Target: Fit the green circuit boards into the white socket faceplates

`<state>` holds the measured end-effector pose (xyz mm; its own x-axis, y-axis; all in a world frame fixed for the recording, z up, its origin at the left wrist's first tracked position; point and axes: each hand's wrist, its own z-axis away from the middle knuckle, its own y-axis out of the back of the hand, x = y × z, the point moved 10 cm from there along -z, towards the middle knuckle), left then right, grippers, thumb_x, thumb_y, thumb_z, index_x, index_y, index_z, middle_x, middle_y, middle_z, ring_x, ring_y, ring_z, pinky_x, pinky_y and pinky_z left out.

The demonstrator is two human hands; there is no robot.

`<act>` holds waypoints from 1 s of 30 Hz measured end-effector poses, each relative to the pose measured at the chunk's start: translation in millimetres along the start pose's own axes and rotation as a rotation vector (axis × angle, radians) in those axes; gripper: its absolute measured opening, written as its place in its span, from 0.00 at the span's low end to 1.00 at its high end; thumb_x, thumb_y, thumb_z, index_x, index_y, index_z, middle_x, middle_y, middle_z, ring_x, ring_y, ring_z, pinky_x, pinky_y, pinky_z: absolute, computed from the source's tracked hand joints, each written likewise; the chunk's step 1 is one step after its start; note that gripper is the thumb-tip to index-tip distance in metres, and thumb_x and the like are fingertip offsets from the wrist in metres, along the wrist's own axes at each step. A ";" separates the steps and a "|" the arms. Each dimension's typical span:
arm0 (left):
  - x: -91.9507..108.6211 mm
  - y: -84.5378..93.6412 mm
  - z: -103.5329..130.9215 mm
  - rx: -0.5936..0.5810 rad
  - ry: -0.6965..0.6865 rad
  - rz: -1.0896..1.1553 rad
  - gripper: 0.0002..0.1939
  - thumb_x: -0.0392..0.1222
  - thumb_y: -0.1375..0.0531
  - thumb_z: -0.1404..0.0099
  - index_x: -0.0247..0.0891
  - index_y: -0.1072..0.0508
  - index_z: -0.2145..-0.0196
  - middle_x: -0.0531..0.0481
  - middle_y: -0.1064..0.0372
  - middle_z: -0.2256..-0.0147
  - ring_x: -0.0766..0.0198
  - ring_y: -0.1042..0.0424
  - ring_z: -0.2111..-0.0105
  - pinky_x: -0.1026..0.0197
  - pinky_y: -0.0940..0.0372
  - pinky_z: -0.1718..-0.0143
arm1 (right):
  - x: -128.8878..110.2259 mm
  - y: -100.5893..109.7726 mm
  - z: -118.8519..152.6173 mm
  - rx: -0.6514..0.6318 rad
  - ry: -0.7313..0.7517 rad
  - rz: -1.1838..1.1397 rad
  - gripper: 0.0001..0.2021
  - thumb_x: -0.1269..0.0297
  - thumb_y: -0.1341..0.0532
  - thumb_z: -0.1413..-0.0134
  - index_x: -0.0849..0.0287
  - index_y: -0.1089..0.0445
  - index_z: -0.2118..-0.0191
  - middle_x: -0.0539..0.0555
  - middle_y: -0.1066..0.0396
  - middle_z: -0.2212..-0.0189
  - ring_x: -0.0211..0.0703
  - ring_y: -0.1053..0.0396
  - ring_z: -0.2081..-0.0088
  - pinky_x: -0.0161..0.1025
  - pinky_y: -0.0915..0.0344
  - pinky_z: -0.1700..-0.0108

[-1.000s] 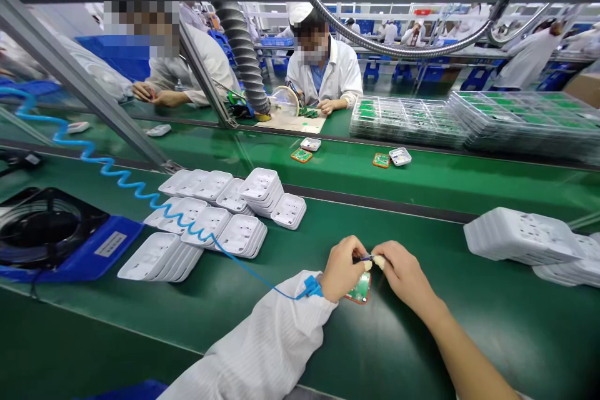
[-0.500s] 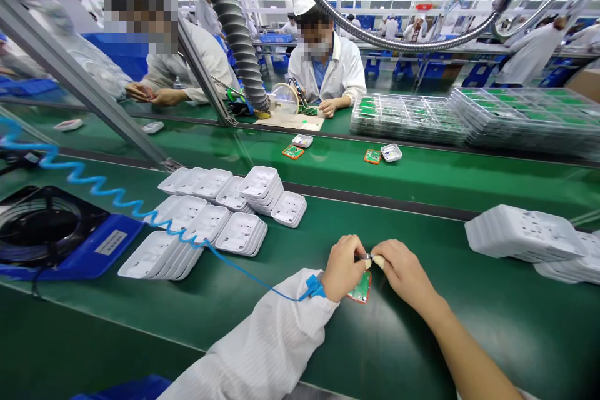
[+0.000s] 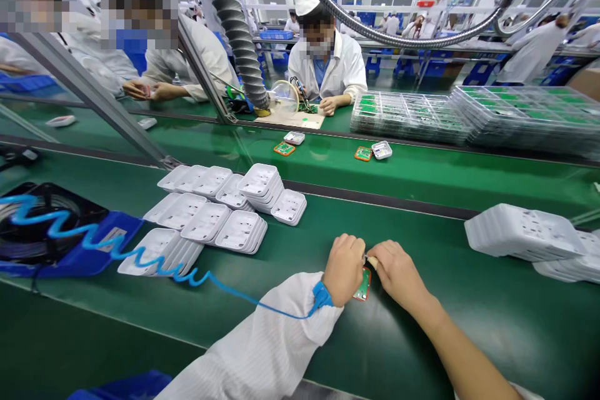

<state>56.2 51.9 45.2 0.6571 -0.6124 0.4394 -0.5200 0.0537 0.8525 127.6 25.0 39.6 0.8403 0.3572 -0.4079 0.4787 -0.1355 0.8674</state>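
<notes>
See left hand (image 3: 344, 270) and right hand (image 3: 397, 269) pinched narrow on a small piece (image 3: 365, 257), mostly hidden. Find the green board (image 3: 362, 287) flat on the counter (image 3: 412, 344), partly behind left hand. Probably light, stiff, fragile; best held by edges.

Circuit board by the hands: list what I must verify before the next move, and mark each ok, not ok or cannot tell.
1. Blue wrist strap behind the left hand: ok, in place.
2. Circuit board on the green bench: ok.
3. Whole circuit board in sight: not ok, left hand hides part.
4. Small item at the fingertips recognisable: cannot tell, mostly hidden.
5. Right hand near the left hand: ok.
6. White shells clear of the circuit board: ok, stacks stand apart.
</notes>
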 end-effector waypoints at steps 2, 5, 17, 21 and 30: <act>0.9 -1.0 0.3 -0.012 -0.009 -0.028 0.07 0.29 0.49 0.42 0.38 0.42 0.73 0.50 0.39 0.70 0.60 0.43 0.67 0.57 0.46 0.65 | -4.1 -1.9 -0.5 0.006 0.014 0.039 0.10 0.72 0.54 0.41 0.60 0.37 0.68 0.52 0.36 0.72 0.41 0.43 0.67 0.39 0.47 0.63; -0.7 -3.9 0.7 -0.028 -0.019 -0.068 0.07 0.29 0.50 0.41 0.38 0.42 0.73 0.49 0.39 0.70 0.59 0.42 0.66 0.57 0.46 0.64 | -11.9 -9.9 -4.0 0.005 0.044 0.137 0.12 0.73 0.54 0.41 0.60 0.37 0.72 0.53 0.38 0.74 0.41 0.45 0.69 0.39 0.47 0.64; -69.9 42.0 -14.8 0.099 0.134 0.186 0.13 0.38 0.42 0.43 0.38 0.37 0.59 0.47 0.36 0.60 0.59 0.38 0.59 0.57 0.42 0.57 | 45.5 24.9 -12.7 0.270 -0.181 0.023 0.12 0.60 0.50 0.42 0.59 0.39 0.56 0.57 0.34 0.60 0.45 0.37 0.58 0.41 0.40 0.58; -104.4 93.8 -8.5 0.378 0.310 -0.152 0.07 0.36 0.47 0.39 0.36 0.36 0.61 0.42 0.37 0.59 0.53 0.41 0.57 0.51 0.45 0.56 | 49.1 4.0 -10.5 0.096 -0.301 0.184 0.11 0.54 0.47 0.44 0.56 0.40 0.69 0.52 0.36 0.73 0.42 0.37 0.70 0.37 0.43 0.70; -104.5 94.2 -7.0 0.367 0.395 -0.379 0.03 0.34 0.49 0.40 0.36 0.36 0.69 0.44 0.38 0.66 0.53 0.41 0.60 0.48 0.50 0.53 | 35.8 -16.7 -13.4 0.006 -0.281 0.311 0.03 0.69 0.47 0.45 0.58 0.42 0.63 0.54 0.35 0.70 0.44 0.35 0.67 0.38 0.42 0.65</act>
<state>-57.6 126.5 81.5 0.9457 -0.1969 0.2586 -0.3199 -0.4241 0.8472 146.2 52.4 14.3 0.9814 0.0328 -0.1890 0.1917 -0.2026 0.9603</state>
